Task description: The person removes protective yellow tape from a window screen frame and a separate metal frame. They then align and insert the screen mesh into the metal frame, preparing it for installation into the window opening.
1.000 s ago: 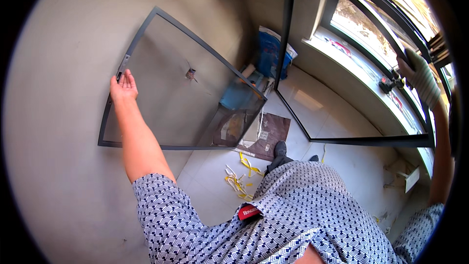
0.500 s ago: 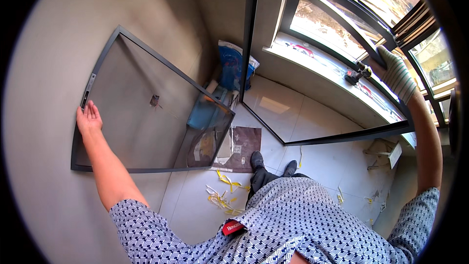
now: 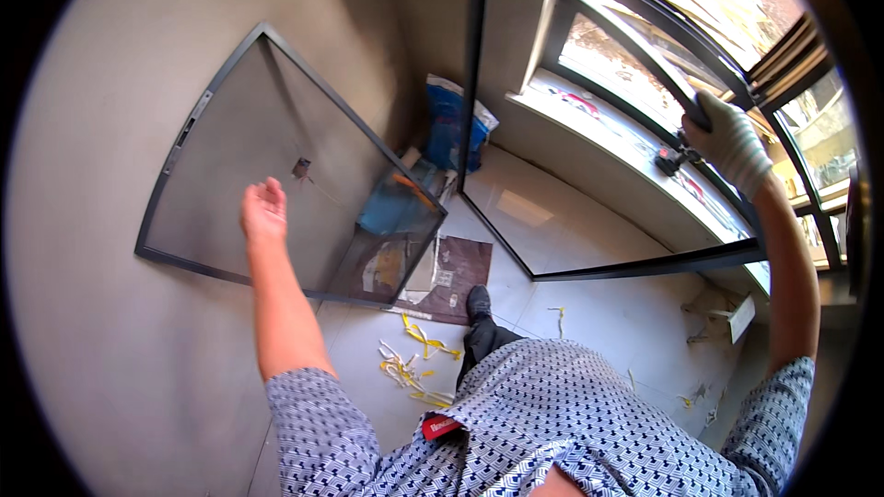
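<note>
My right hand (image 3: 732,140), in a pale striped work glove, is closed around the upper right edge of a large dark window frame (image 3: 471,64) standing before me. Floor and sill show through this frame; whether fine mesh or glass fills it, I cannot tell. My bare left hand (image 3: 264,209) is raised in front of a dark-framed window screen (image 3: 341,212) leaning against the left wall. Its fingers are loosely bent, with nothing in them. A latch strip (image 3: 191,129) shows on the screen's left side.
A cordless drill (image 3: 677,156) lies on the windowsill (image 3: 599,143). Behind the screen are a blue bag (image 3: 447,124) and a blue box (image 3: 391,202). A brown mat (image 3: 465,267) and yellow-white strips (image 3: 405,368) lie on the tiles. At right is a small stool (image 3: 727,317).
My left hand has left the screen's left edge and moved right and slightly up. The right hand stays on the large frame. I have stepped or turned slightly; one shoe is now out of view.
</note>
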The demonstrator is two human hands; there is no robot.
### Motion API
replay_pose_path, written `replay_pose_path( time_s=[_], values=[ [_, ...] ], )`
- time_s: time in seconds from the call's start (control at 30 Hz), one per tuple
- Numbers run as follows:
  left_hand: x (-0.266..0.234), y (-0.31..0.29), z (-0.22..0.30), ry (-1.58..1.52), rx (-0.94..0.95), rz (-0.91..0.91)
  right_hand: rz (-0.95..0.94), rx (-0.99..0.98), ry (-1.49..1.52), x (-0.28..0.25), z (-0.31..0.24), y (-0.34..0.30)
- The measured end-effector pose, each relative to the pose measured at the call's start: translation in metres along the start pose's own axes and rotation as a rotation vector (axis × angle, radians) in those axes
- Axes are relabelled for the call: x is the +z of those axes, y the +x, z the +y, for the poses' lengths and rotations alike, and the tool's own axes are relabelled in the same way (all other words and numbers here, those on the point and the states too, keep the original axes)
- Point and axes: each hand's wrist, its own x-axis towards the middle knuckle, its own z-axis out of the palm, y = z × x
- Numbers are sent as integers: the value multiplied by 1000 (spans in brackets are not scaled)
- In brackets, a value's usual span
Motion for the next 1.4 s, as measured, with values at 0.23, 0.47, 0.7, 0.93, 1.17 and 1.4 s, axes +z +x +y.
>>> replay_pose_path(
  time_s=[0.23, 0.47, 0.7, 0.93, 1.17, 1.4],
  values=[
    [22, -141, -255, -86, -611, -27, -31, 9, 75, -16, -40, -29],
    [76, -183, -296, 85, -715, -200, 80, -45, 49, -27, -14, -122],
    [161, -194, -262, -58, -776, -286, 168, 84, 12, -62, 37, -241],
    [226, -219, -289, -72, -1000, -238, 162, 468, 216, -58, 80, -392],
    [239, -249, -351, -82, -1154, -239, 366, 976, 151, -29, 110, -540],
    [239, -331, -370, -80, -1278, -366, -495, 1463, -530, -9, 16, -530]
  ],
)
